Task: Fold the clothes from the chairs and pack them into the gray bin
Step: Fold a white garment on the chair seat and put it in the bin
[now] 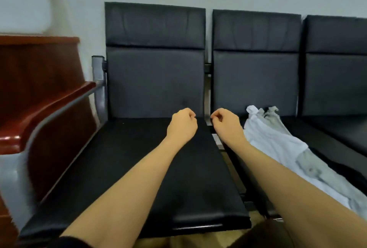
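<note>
Head view looks down over 3 black padded chairs joined in a row against a pale wall. We hold both bare forearms out over the seats. Our left hand (181, 128) hangs above the rear part of the left chair (155, 80), near the middle of the view, with its fingers curled into a loose fist that holds nothing. Our right hand (228, 125) sits just beside it at 3 o'clock, above the gap between the left chair and the middle chair (256, 77); its fingers are curled in the same way, also around nothing. The 2 hands are near each other but apart, knuckles facing.

The clothes (278, 144) lie on the seat of the middle chair, at 4 o'clock from the right hand and just beside that forearm. We see a white garment (266, 138) on top, stretched from the seat's back edge toward its front, and a gray garment (309, 166) under and beside it, with knotted or bunched ends near the backrest. We cannot tell what kinds of garments they are. Neither hand touches them.

The right chair (335, 69) stands at 2 o'clock, cut by the frame edge. At 9 o'clock a red-brown wooden armrest (47, 112) on a gray metal bar runs along the left chair, with a red-brown wooden panel (37, 65) behind it.
</note>
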A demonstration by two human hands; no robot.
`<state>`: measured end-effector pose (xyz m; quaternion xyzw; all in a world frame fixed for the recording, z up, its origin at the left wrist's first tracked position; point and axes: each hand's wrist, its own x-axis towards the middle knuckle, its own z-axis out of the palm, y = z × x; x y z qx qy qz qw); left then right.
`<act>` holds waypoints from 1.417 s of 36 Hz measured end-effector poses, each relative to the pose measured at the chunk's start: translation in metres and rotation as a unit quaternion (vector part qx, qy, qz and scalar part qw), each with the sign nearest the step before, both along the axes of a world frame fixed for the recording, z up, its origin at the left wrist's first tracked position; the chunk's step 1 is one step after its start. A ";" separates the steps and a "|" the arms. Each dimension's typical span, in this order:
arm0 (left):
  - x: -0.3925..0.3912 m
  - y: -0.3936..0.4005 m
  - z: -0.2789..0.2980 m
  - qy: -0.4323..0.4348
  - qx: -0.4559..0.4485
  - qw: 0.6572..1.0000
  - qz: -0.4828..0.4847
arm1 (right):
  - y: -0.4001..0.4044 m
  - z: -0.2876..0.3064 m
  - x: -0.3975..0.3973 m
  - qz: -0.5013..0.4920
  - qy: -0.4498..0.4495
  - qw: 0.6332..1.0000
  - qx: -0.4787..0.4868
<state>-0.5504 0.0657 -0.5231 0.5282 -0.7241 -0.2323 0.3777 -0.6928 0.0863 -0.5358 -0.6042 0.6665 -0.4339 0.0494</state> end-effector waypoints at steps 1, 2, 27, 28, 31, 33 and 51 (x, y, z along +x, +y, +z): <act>-0.021 -0.004 -0.004 -0.003 0.004 1.000 -0.023 | 0.000 -0.006 -0.020 -0.026 0.006 1.000 0.014; -0.037 -0.007 -0.008 -0.004 0.006 0.999 -0.044 | 0.000 -0.012 -0.036 -0.047 0.015 0.998 0.025; -0.195 -0.057 -0.100 -0.161 0.035 0.960 -0.226 | -0.020 -0.098 -0.174 -0.151 0.201 0.966 0.056; -0.194 -0.060 -0.098 -0.143 0.028 0.963 -0.227 | -0.020 -0.094 -0.172 -0.135 0.167 0.976 0.036; -0.192 -0.062 -0.085 -0.074 0.037 0.968 -0.237 | -0.021 -0.076 -0.162 -0.065 0.019 0.997 0.025; -0.192 -0.061 -0.076 -0.079 0.035 0.967 -0.238 | -0.019 -0.065 -0.153 -0.033 -0.036 0.999 0.006; -0.157 -0.055 -0.040 0.137 -0.019 0.984 -0.109 | 0.006 -0.075 -0.168 -0.077 0.038 0.977 0.193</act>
